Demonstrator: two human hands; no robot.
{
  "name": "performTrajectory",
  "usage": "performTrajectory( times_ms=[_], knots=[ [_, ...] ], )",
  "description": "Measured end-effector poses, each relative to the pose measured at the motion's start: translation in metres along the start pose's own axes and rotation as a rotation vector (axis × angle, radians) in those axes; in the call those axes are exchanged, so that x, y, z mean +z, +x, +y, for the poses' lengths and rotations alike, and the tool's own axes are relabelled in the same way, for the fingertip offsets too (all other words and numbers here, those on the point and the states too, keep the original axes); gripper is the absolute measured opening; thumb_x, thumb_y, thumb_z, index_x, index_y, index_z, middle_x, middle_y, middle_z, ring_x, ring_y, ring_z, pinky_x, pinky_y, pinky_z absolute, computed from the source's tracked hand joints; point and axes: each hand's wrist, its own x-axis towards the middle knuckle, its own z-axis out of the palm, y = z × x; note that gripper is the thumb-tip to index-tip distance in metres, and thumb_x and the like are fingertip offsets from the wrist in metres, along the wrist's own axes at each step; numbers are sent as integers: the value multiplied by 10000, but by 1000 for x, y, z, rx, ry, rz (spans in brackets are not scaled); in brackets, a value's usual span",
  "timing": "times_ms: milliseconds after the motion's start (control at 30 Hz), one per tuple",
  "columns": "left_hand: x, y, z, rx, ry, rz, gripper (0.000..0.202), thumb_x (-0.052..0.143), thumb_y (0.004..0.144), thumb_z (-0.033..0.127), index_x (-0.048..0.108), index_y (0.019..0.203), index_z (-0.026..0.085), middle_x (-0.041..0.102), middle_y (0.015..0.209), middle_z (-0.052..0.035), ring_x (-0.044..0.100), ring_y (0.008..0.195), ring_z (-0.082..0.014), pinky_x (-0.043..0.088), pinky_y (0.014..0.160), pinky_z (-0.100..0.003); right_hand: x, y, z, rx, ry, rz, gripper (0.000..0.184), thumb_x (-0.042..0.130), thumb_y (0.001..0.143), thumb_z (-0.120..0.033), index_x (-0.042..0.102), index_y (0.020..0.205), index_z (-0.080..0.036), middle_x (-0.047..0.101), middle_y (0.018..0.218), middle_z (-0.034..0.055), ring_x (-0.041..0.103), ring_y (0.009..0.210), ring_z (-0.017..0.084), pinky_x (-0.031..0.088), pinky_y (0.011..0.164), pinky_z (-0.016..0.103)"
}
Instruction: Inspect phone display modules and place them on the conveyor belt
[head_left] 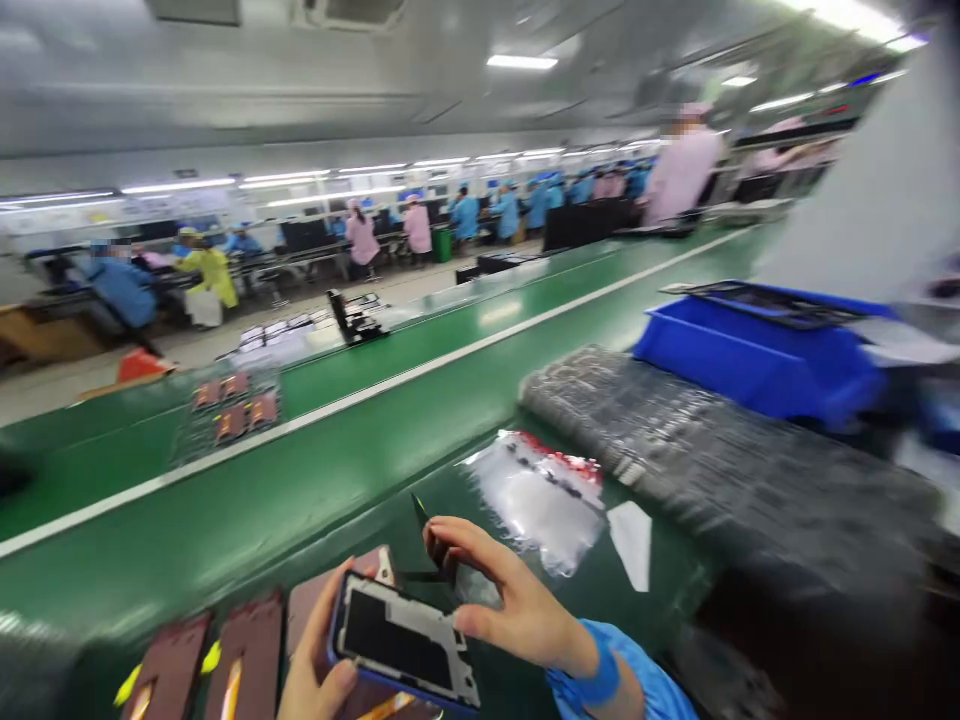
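Note:
My left hand (315, 660) grips a blue-framed phone housing (401, 645) by its left edge, thumb on its lower corner, low in the head view. My right hand (502, 595) rests at the housing's upper right, fingers pinched on a thin dark film strip (421, 520) with a yellow-green tab that stands up from it. Under the housing lie brown phone panels (247, 660) with yellow tabs in a row on the green bench (247, 520).
A heap of clear plastic bags (540, 490) and a white slip (634, 540) lie just beyond my right hand. Stacked dark trays (712, 450) and a blue bin (757, 360) stand at right. Green conveyor (420, 350) carries trays; other workers sit at far benches.

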Motion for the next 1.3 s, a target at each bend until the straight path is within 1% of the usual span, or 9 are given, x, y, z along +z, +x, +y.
performTrajectory(
  times_ms=[67, 167, 267, 400, 567, 733, 867, 1167, 1300],
  knots=[
    [0, -6, -6, -16, -74, -8, 987, 849, 489, 605, 530, 1359, 265, 619, 1349, -112, 518, 1270, -402, 452, 1033, -447, 6, -8, 1, -14, -168, -100, 665, 715, 809, -518, 508, 1385, -258, 440, 1480, 140, 421, 1363, 293, 341, 1123, 451],
    [2, -8, -8, 20, -94, -74, 934, 839, 550, 575, 530, 1370, 250, 592, 1381, -139, 484, 1310, -390, 375, 1101, -453, 11, -14, 1, -6, -284, -201, 627, 675, 841, -495, 510, 1388, -239, 444, 1476, 165, 447, 1351, 296, 367, 1111, 447],
    [0, -9, -5, 29, -101, -129, 877, 831, 593, 546, 540, 1367, 254, 574, 1403, -138, 444, 1349, -376, 319, 1143, -448, 9, -16, 2, 6, -340, -233, 606, 670, 844, -487, 527, 1379, -238, 464, 1460, 179, 474, 1332, 304, 397, 1090, 448],
    [1, -11, -3, 46, -92, -168, 834, 834, 593, 536, 571, 1342, 280, 574, 1409, -121, 451, 1347, -364, 354, 1125, -422, 7, -17, 0, 20, -373, -243, 606, 674, 839, -488, 539, 1373, -236, 478, 1451, 180, 481, 1327, 313, 402, 1086, 454],
    [8, -11, -11, 62, -86, -240, 835, 850, 582, 516, 572, 1340, 304, 554, 1433, -105, 453, 1351, -336, 372, 1110, -385, 13, -21, 2, 42, -405, -254, 625, 669, 840, -511, 532, 1383, -233, 471, 1461, 180, 479, 1329, 315, 403, 1088, 453],
    [20, -12, -17, 102, -193, -259, 785, 869, 587, 458, 594, 1310, 320, 594, 1383, -105, 514, 1298, -319, 410, 1073, -378, 21, -29, 8, -30, -465, -255, 653, 658, 852, -527, 488, 1420, -254, 463, 1474, 161, 478, 1333, 300, 419, 1085, 409],
    [22, -12, -19, 116, -226, -300, 773, 864, 614, 420, 577, 1325, 325, 628, 1326, -113, 572, 1229, -312, 445, 1030, -377, 25, -34, 10, -45, -530, -250, 645, 668, 854, -508, 486, 1422, -265, 479, 1466, 151, 488, 1325, 300, 436, 1075, 397],
    [20, -12, -21, 123, -220, -300, 826, 871, 596, 431, 550, 1349, 314, 579, 1378, -114, 545, 1244, -313, 422, 1043, -377, 29, -37, 8, -79, -537, -225, 647, 684, 843, -503, 494, 1416, -270, 504, 1445, 143, 518, 1298, 312, 463, 1056, 402],
    [21, -14, -18, 105, -220, -306, 835, 878, 584, 433, 550, 1344, 319, 594, 1357, -110, 548, 1237, -306, 424, 1033, -376, 29, -37, 8, -114, -547, -228, 654, 689, 847, -485, 478, 1427, -268, 504, 1444, 141, 523, 1294, 304, 471, 1051, 386]
  ],
)
